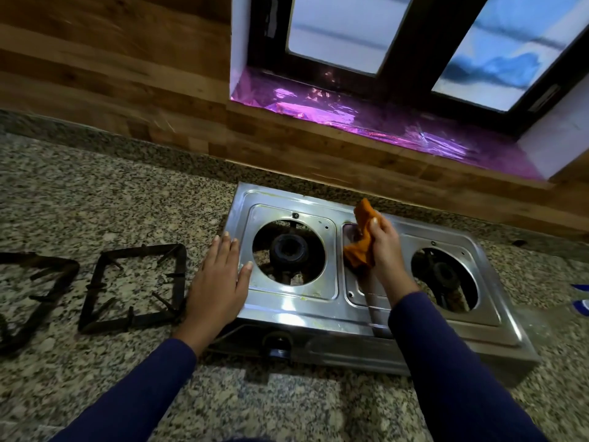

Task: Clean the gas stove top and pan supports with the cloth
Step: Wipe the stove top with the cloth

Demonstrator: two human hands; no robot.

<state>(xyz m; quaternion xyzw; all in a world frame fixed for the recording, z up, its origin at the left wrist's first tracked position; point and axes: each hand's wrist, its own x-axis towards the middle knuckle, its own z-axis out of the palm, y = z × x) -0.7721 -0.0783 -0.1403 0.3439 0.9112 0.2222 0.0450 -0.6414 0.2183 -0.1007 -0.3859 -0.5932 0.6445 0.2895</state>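
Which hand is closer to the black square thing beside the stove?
Left. The left hand rests flat on the gas stove at its left edge, just right of the pan support. The right hand is farther right, over its middle, gripping the orange cloth.

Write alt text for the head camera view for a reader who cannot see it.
A person's right hand grips an orange cloth at the middle of a two-burner steel gas stove top, between its burner openings, while the left hand rests flat on its left edge. Two black pan supports lie on the granite counter to its left.
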